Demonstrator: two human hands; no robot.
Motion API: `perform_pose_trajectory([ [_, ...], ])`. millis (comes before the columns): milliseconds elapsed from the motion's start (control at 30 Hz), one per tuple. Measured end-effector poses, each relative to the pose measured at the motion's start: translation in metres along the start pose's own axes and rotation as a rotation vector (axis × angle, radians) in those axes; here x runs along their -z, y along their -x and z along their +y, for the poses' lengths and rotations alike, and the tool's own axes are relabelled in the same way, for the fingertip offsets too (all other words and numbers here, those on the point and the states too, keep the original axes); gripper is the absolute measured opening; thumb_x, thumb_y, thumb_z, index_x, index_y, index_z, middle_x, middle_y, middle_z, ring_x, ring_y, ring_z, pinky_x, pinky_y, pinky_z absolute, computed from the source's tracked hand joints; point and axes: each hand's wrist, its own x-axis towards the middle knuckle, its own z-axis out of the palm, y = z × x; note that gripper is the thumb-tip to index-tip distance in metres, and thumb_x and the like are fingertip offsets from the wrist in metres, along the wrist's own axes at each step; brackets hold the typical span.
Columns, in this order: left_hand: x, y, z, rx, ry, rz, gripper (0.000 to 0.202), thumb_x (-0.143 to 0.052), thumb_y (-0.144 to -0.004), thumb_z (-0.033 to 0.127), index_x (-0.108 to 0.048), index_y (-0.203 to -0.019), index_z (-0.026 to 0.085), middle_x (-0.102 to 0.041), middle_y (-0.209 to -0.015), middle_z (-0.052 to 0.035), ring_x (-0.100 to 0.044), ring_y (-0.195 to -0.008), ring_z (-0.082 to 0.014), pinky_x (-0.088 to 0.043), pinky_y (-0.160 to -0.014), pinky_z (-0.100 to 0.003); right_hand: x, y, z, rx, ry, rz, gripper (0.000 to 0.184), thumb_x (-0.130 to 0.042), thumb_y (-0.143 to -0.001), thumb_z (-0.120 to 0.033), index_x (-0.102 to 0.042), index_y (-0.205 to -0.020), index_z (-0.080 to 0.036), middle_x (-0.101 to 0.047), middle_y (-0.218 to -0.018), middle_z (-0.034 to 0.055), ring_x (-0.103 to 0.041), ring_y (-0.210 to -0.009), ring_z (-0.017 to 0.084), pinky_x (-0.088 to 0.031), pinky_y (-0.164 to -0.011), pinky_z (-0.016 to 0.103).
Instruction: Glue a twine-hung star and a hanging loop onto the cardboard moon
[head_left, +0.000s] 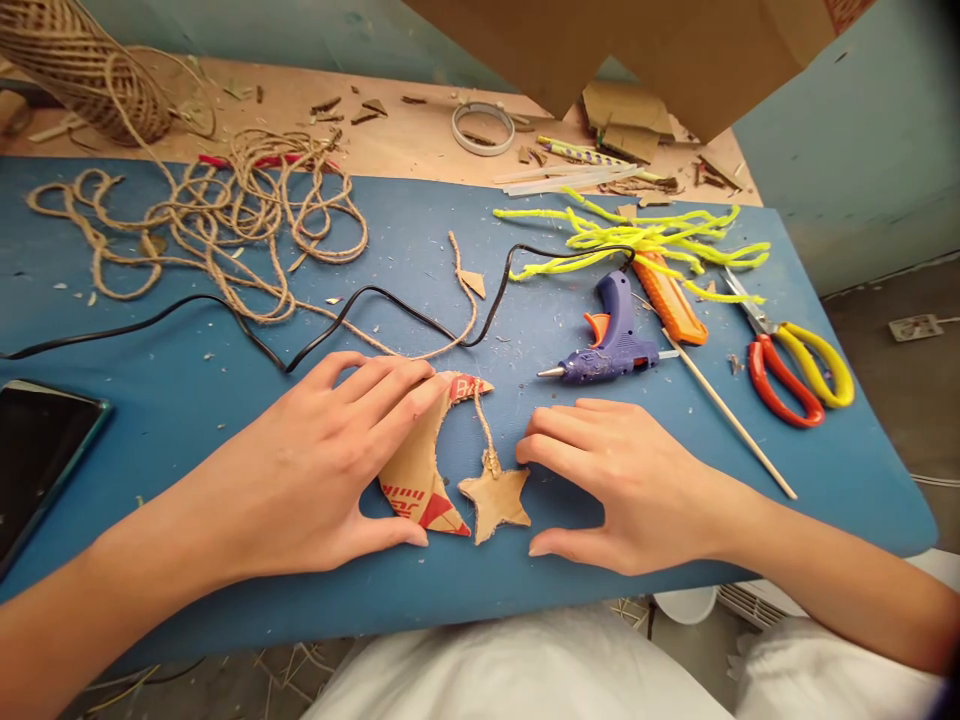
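A crescent moon cut from cardboard with red print [420, 465] lies flat near the front of the blue table. Over its left side rests my left hand [337, 455], fingers stretched across the upper part and thumb apart by the lower tip. From the moon's upper end a short twine leads down to a small cardboard star [496, 500], with a glue-like blob where they join. My right hand [622, 480] lies beside the star, fingers loosely bent and thumb apart; its fingertip is at or very near the star's right upper point. It holds nothing.
A purple glue gun [615, 340] lies behind my right hand, its black cord crossing the table. Nearby are an orange cutter [671, 300], scissors [799, 370], a wooden stick [739, 425] and yellow pipe cleaners [645, 235]. Loose twine [247, 210] sprawls back left; a phone [41, 460] sits left.
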Motion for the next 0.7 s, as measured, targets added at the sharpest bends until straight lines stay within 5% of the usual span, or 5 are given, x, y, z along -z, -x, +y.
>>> perform_pose_trajectory([
  [267, 0.0003, 0.0019, 0.0029, 0.003, -0.034, -0.011, 0.122, -0.1, -0.088, 0.065, -0.04, -0.182, 0.015, -0.065, -0.173, -0.0247, -0.064, -0.153, -0.0501, -0.047, -0.126, -0.063, -0.0056, -0.0045, -0.0065, 0.03, 0.022, 0.047, 0.024, -0.069, -0.109, -0.041, -0.07, -0.116, -0.018, -0.071, -0.109, 0.0041, -0.053, -0.081, 0.017, -0.039, -0.074, 0.035],
  [700, 0.0076, 0.0002, 0.0003, -0.021, -0.025, -0.002, 0.101, -0.091, -0.095, 0.058, -0.047, -0.177, 0.018, -0.066, -0.173, -0.0216, -0.066, -0.151, -0.0472, -0.047, -0.121, -0.061, -0.0078, -0.0034, -0.0044, -0.088, -0.028, 0.06, 0.026, -0.074, -0.104, -0.039, -0.068, -0.121, -0.021, -0.074, -0.114, 0.0037, -0.062, -0.081, 0.017, -0.041, -0.072, 0.035],
])
